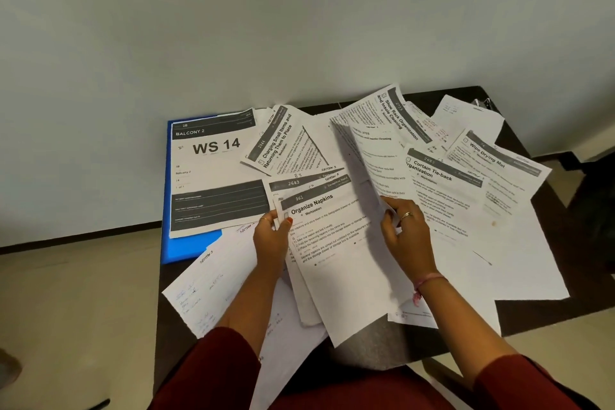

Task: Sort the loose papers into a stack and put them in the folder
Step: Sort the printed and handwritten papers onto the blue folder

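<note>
— Blue plastic shows at the desk's (532, 316) far-left corner: that is the folder (189, 248), lying flat and shut, with the "WS 14" sheet (213, 173) laid on top of it.

— And where are the loose papers (466, 210) kept, relative to the folder?

— They are fanned out to its right, overlapping, some turned at angles. A small bundle, "Organize Napkins" sheet (332, 243) uppermost, is pinched at its top-left corner by the left hand (271, 236), just right of the folder's near edge, probably so the gathered pages are kept together.

— And the other grip?

— The "Shoe Rack" sheet (369, 150) is held by its lower edge in the right hand (404, 231), fingers closed on it, lifted and tilted, seemingly to be brought onto the bundle. Stacking looks barely begun.
</note>
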`<state>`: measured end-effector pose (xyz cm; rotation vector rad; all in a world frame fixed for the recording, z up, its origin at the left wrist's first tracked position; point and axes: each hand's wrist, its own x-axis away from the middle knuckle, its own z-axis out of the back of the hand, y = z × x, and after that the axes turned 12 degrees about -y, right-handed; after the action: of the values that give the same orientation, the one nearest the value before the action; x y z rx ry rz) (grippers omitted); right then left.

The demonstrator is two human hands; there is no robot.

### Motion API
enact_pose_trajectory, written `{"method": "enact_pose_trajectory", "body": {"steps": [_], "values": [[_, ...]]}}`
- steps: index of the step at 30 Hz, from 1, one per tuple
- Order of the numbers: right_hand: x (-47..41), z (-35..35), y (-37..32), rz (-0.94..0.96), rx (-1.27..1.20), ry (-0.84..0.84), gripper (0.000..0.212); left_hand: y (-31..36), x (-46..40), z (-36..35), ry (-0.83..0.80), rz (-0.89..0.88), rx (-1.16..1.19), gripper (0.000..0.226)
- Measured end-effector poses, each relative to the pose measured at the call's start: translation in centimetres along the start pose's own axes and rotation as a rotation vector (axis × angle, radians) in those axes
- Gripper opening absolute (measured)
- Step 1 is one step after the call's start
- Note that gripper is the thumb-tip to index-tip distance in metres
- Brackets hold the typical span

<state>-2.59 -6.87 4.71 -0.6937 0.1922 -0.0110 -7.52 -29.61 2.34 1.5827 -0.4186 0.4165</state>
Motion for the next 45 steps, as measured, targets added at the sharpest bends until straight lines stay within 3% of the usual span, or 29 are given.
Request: {"method": "enact_pose_trajectory", "body": {"steps": [5,10,14,16,20,24,28,35,38,41,45], "values": [[0.2,-0.3,0.5,-0.010,0.018,-0.034,0.029,0.2,-0.3,-0.7,0.024,-0.020,-0.016,0.042],[0.3,-0.2,0.8,0.007,0.018,-0.034,0.028,0.4,-0.5,-1.6,0.152,-0.177,-0.240,0.053],[0.8,-0.3,1.1,0.012,0.010,-0.047,0.028,0.2,0.2,-3.2,0.206,-0.328,-0.500,0.047],[1.3,-0.4,1.0,0.045,0.002,-0.068,0.028,0.4,0.7,-4.1,0.161,-0.367,-0.505,0.034],[2.9,-1.1,1.4,0.076,0.002,-0.210,0.031,1.1,1.4,-5.7,-0.083,-0.123,-0.253,0.022],[4.6,-1.6,2.1,0.126,0.034,-0.321,0.035,0.2,1.7,-7.1,-0.198,0.061,-0.194,0.050],[5.9,-1.2,3.3,0.167,0.009,-0.437,0.030,-0.7,1.6,-8.2,-0.183,0.102,-0.232,0.057],[5.9,2.0,6.0,0.140,-0.104,-0.723,0.058,-1.8,1.6,-9.9,-0.094,0.116,-0.340,0.061],[4.7,3.6,7.8,0.087,-0.069,-0.669,0.047,-2.2,1.5,-11.2,0.019,0.035,-0.492,0.060],[3.2,5.2,10.5,-0.008,-0.004,-0.557,0.028,-1.8,2.2,-13.5,0.154,0.064,-0.737,0.071],[1.9,7.8,15.0,-0.180,-0.038,-0.318,0.023,-1.3,3.1,-17.0,0.168,0.025,-0.894,0.075]]}}
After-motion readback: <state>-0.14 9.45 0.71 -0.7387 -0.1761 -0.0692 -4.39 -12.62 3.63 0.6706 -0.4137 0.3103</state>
